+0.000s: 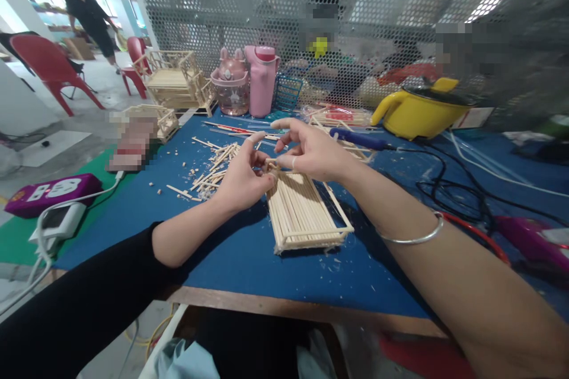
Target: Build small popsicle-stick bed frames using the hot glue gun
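A small slatted frame of pale wooden sticks point(296, 210) lies on the blue table top point(222, 260), in front of the body. At its far left corner, my left hand point(242, 176) pinches the stick work between thumb and fingers. My right hand point(311, 151) reaches over the far end, thumb and fingertips close to that same corner; its fingers are curved and apart, and no object shows between them. Loose short sticks point(217, 169) are heaped just left of my left hand.
Behind stand stick-built models point(173, 80), a pink bottle point(262, 80) and a yellow pot point(418, 112). A blue-handled tool point(362, 139) with a black cord lies right of my right hand. A purple power strip point(53, 192) sits left. A person point(91, 18) is in the background.
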The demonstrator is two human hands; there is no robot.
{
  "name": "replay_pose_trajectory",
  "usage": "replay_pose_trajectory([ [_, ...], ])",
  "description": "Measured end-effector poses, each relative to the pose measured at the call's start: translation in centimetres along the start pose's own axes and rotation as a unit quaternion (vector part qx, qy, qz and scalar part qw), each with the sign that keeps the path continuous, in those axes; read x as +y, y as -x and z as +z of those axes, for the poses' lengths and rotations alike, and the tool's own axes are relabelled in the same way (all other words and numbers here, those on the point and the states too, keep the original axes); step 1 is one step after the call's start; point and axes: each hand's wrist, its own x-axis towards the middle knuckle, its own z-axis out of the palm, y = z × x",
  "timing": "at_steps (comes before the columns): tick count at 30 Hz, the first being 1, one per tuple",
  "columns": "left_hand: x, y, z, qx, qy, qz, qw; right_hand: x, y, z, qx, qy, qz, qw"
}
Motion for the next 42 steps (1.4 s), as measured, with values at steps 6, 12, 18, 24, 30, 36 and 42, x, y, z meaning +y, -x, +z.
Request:
replay_pose_trajectory([
  [6, 0.1, 0.0, -0.1, 0.009, -0.002, -0.014, 1.000, 0.1, 0.0, 0.1, 0.000, -0.022, -0.004, 1.000],
  [12, -0.1, -0.2, 0.0, 0.003, 0.018, -0.015, 1.000, 0.2, 0.0, -0.1, -0.009, -0.016, 0.006, 1.000],
  [18, -0.2, -0.2, 0.3, 0.015, 0.003, 0.016, 1.000, 0.2, -0.1, -0.1, -0.008, -0.005, 0.004, 1.000],
  [24, -0.2, -0.2, 0.4, 0.020, -0.022, 0.016, 0.999, 0.0, 0.1, -0.4, -0.021, 0.031, -0.004, 0.999],
  [30, -0.1, -0.4, 0.3, 0.004, -0.016, 0.016, 1.000, 0.1, 0.0, -0.5, -0.006, -0.001, -0.014, 1.000],
  [36, 0.0, -0.4, 0.4, -0.006, -0.017, 0.019, 1.000, 0.4, -0.3, -0.3, 0.012, -0.011, -0.045, 0.999],
  [42, -0.2, -0.3, 0.2, -0.005, -0.024, 0.018, 1.000, -0.7, 0.8, -0.6, 0.106, 0.004, -0.149, 0.983],
])
